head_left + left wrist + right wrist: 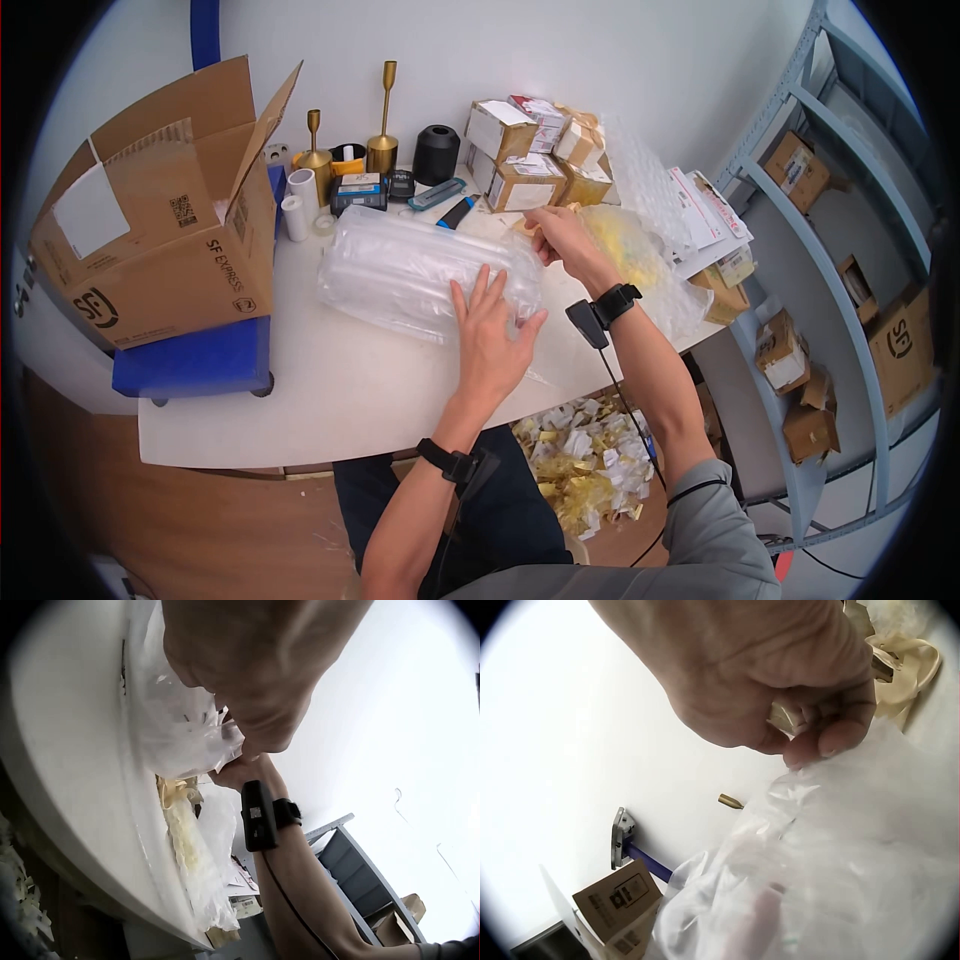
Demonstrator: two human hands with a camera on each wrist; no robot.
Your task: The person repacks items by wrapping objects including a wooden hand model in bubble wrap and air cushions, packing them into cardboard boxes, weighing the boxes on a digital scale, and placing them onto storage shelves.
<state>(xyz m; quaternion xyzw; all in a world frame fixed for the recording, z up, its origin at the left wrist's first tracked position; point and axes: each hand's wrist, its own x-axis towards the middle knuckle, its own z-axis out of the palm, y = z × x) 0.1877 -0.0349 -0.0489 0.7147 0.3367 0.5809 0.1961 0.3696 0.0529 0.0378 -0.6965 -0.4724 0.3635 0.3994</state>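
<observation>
A long bundle in clear plastic wrapping [390, 270] lies across the white table, its contents blurred by the layers. My left hand [490, 335] rests on the bundle's right part, fingers spread and fairly straight. At the far right end, my right hand [565, 245] pinches the edge of the plastic between thumb and curled fingers. In the right wrist view the fingertips [840, 739] meet the crinkled plastic [802, 847]. From the left wrist, the plastic [180, 724] shows beneath the left hand [255, 675], which hides part of it.
An open cardboard box [160, 240] stands on a blue platform [195, 360] at left. Candlesticks [385, 120], a box cutter [458, 212] and a black holder [437, 155] line the back. Small cartons [525, 180] and bubble wrap [645, 190] sit right, before a metal shelf [800, 240].
</observation>
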